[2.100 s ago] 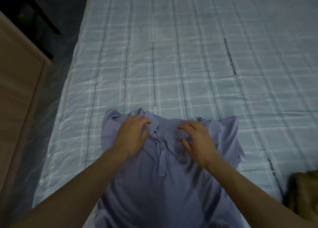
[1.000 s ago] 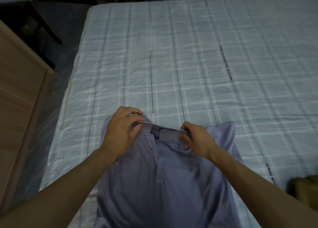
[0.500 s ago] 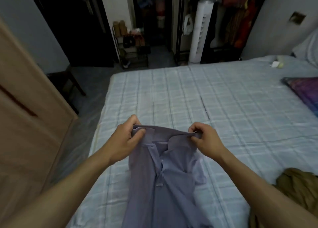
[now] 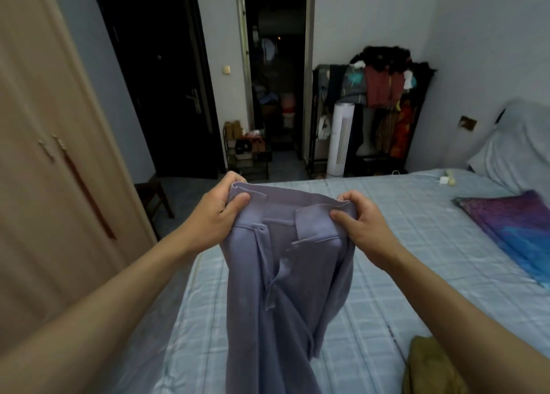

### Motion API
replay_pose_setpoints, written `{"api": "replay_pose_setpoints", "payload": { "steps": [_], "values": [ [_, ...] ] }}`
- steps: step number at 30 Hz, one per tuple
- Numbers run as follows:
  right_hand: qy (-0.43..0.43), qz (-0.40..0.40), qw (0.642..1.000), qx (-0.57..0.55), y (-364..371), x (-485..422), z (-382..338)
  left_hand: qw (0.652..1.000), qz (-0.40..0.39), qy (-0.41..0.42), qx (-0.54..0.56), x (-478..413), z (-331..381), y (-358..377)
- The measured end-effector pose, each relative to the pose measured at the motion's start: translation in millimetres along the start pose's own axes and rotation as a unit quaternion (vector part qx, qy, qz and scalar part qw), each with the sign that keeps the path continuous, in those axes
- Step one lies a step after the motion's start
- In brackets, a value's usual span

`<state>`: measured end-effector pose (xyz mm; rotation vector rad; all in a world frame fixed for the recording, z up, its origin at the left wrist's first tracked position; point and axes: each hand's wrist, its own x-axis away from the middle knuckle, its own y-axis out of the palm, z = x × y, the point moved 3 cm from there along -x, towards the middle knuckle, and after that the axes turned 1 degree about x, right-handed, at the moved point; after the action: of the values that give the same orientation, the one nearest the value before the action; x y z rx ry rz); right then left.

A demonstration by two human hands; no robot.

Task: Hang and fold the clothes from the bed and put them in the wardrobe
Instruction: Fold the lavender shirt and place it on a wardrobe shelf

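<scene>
shirt (image 4: 276,274) lifted higher off bed (image 4: 416,244) | soft lilac knit, hanging | both hands' fingers (image 4: 238,200) pinching shoulders

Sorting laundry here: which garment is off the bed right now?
The lavender polo shirt, pinched at its collar by both hands; the olive garment lies crumpled on the bed.

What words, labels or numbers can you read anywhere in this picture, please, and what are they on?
None can be read.
The bedsheet has dark lines that may be print, too blurred to tell.
The shirt held by the left hand and right hand shows no label.
</scene>
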<state>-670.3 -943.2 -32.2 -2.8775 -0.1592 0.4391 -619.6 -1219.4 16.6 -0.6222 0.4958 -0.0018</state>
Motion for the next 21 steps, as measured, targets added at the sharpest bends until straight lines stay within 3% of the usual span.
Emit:
{"api": "replay_pose_setpoints", "payload": {
  "steps": [3,7,13,17,21],
  "values": [
    [-0.043,0.043,0.998,-0.006,-8,19,-42,1.0,0.017,0.005,0.011,18,32,-15],
    [0.013,0.065,0.996,-0.062,-13,35,-76,0.998,0.041,-0.031,0.022,34,58,-27],
    [0.167,-0.087,0.967,-0.173,-10,69,-106,0.996,0.046,-0.067,0.041,55,77,-52],
    [0.144,-0.11,0.971,-0.158,-11,84,-112,0.987,-0.004,-0.102,0.128,71,82,-63],
    [0.035,-0.076,0.993,-0.082,-9,92,-119,0.984,-0.059,-0.08,0.15,83,80,-71]
  ]
}}
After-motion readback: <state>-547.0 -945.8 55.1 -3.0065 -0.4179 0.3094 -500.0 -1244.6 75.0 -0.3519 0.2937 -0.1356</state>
